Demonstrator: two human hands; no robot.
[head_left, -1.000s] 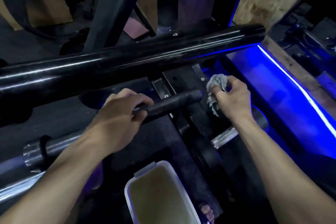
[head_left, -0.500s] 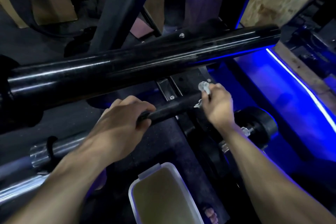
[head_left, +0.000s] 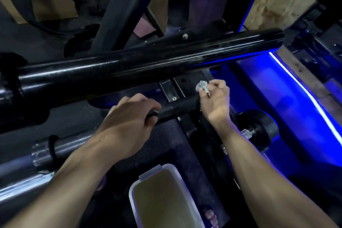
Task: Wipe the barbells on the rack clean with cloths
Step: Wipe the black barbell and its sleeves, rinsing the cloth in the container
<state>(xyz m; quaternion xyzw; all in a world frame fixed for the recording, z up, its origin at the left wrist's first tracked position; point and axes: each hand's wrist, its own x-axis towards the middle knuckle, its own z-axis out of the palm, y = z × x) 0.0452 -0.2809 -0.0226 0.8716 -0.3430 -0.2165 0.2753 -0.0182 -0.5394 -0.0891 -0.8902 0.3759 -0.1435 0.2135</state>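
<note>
A short black barbell sleeve (head_left: 175, 109) lies across the rack below a thick glossy black bar (head_left: 148, 65). My left hand (head_left: 127, 122) grips the sleeve near its middle, fingers curled over it. My right hand (head_left: 214, 103) holds a crumpled grey cloth (head_left: 202, 87) wrapped against the sleeve's right end; most of the cloth is hidden in the fist. A chrome bar (head_left: 42, 153) with a black collar runs to the lower left.
A white plastic bin (head_left: 162, 170) stands on the floor below my hands, with bare toes (head_left: 211, 218) beside it. A black roller on a threaded rod (head_left: 259, 127) sits to the right. Blue light strip (head_left: 305, 89) and wooden boards lie further right. Rack uprights rise behind.
My right hand moved with the cloth from beside the sleeve's end onto the end itself, closing round it. My left hand kept its grip. The view shifted slightly.
</note>
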